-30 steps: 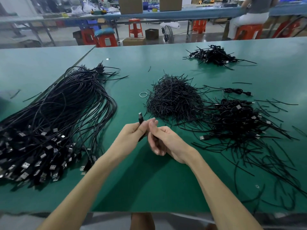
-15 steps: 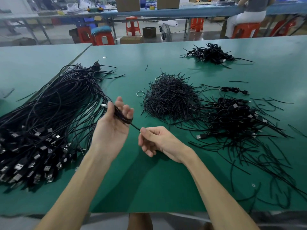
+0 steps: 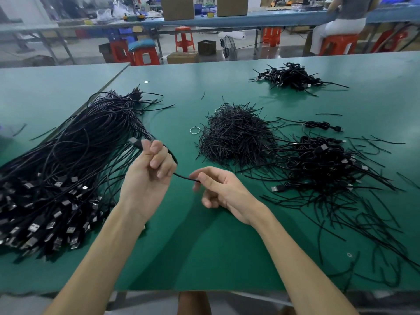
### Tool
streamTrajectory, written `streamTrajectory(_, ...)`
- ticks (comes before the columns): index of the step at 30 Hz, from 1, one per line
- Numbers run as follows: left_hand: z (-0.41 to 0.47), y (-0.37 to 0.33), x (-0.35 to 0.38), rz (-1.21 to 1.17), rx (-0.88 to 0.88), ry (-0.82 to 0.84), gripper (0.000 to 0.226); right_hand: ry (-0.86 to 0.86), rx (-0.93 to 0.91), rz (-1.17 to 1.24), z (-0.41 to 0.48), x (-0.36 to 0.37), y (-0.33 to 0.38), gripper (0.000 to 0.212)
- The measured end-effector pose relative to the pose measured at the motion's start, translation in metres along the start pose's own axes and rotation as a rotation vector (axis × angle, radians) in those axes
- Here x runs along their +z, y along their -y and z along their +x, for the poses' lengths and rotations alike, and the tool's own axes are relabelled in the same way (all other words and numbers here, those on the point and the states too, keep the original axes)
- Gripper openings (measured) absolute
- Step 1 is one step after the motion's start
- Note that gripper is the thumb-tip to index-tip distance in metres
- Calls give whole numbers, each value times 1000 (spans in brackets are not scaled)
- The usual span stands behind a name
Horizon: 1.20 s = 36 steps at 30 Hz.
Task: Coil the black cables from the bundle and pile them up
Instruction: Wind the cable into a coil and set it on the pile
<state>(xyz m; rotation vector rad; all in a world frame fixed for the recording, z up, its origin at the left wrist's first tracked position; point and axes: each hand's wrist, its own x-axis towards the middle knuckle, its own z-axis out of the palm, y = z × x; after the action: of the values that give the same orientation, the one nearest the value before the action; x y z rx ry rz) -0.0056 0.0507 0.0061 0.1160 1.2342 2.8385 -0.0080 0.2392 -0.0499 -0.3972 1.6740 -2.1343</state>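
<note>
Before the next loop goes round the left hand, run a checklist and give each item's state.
1. Left hand grips the thin black cable, with the plug end poking out above the fingers: ok.
2. Right hand pinches the cable's span: ok.
3. Span between the hands is straight, no snag: ok.
4. Cable's far end is free of the big bundle of black cables: cannot tell.
5. Pile of coiled black cables lies to the right on the green table: ok.
</note>
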Motion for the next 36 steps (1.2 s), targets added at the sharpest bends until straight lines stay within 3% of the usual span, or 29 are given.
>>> streamTrajectory(3, 4, -2, -8, 179, 166, -141, 34, -10, -23, 36, 1, 0, 0, 40)
streamTrajectory(8, 5, 9, -6, 708, 596, -428, 34, -85, -81, 69, 3, -2, 0, 57)
streamTrajectory(13, 4, 28, 8, 828, 612, -253, 27, -17, -143, 104, 4, -3, 2, 51)
streamTrajectory(18, -7, 55, 42, 642, 548, -110, 31, 153, -172, 331, 1, -9, 10, 50)
streamTrajectory(21, -11, 67, 62, 481, 372, -113, 31, 175, -167, 362, -1, -8, 9, 51)
streamTrajectory(25, -9, 73, 58, 235, 78, -15, 29, 21, -138, 327, 0, -8, 8, 42)
streamTrajectory(28, -5, 69, 42, 106, -45, 86, 31, -89, -123, 260, 4, -7, 4, 33)
streamTrajectory(33, 3, 61, 24, 167, -155, 136, 33, -227, -147, 121, 7, -3, -2, 37)
streamTrajectory(36, 5, 57, 21, 223, -210, 101, 33, -250, -163, 32, 8, -4, -4, 26)
